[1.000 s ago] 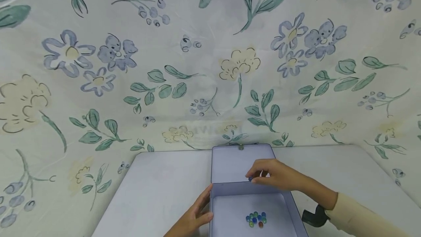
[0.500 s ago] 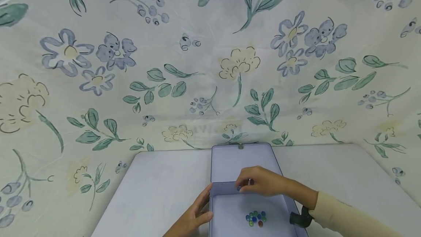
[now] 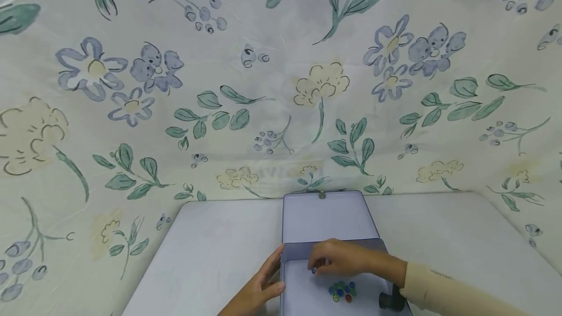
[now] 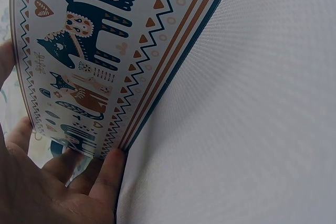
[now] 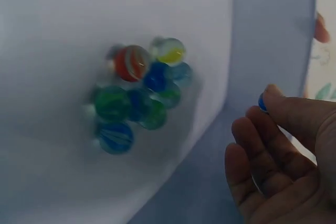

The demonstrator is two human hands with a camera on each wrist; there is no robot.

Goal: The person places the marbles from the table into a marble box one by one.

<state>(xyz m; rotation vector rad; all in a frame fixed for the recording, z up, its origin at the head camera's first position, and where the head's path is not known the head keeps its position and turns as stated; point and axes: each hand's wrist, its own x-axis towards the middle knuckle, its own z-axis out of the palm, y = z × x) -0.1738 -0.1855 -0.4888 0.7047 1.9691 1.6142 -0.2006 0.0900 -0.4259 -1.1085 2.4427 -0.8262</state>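
Note:
Over the inside of an open metal box (image 3: 303,299), my right hand (image 3: 340,257) pinches a blue marble (image 5: 262,102) between thumb and forefinger. The other fingers are loosely curled. Below and beside it, a cluster of glass marbles sits on the box floor: blue, green, a yellow-streaked clear one (image 5: 170,52) and an orange-red one (image 5: 131,63). Fingers fairly straight, my left hand (image 3: 259,286) rests against the box's left outer side. The left wrist view shows that hand by a printed animal-pattern panel (image 4: 86,24) of the box.
The box's hinged lid (image 3: 325,216) lies back, away from me, with a small clasp (image 3: 322,195) at its far edge. Under the box is a white table (image 3: 219,243). A floral cloth (image 3: 272,87) hangs behind it. A dark wrist device (image 3: 392,299) sits on my right wrist.
My right hand has moved from over the lid edge, toward me and left, down into the box with the blue marble. My left hand and the clustered marbles stay put.

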